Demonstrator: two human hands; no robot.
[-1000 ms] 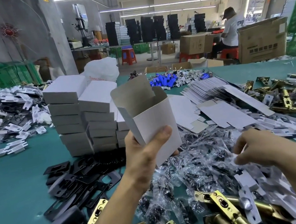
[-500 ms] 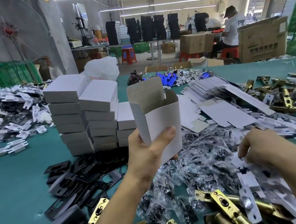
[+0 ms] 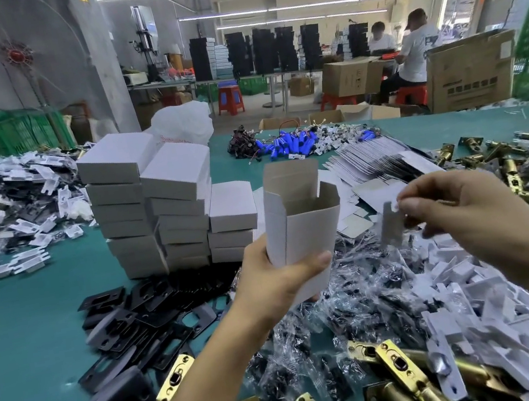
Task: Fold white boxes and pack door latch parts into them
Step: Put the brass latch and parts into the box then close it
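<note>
My left hand (image 3: 278,283) grips an open-topped white box (image 3: 300,226) upright over the green table, its lid flap standing up at the back. My right hand (image 3: 457,204) is raised to the right of the box and pinches a small white wrapped latch part (image 3: 391,223) that hangs down from the fingertips, apart from the box. Below lie small clear bags of black hardware (image 3: 357,293), a heap of white wrapped parts (image 3: 478,291) and brass latch bolts (image 3: 401,372).
Stacks of closed white boxes (image 3: 170,208) stand at the left of the held box. Black plates (image 3: 136,317) lie at the front left, flat box blanks (image 3: 378,165) behind, more brass latches (image 3: 520,159) at the right. People sit at the back right.
My right hand rose from the pile of white parts with one part pinched and moved toward the box. My left hand turned the box more upright.
</note>
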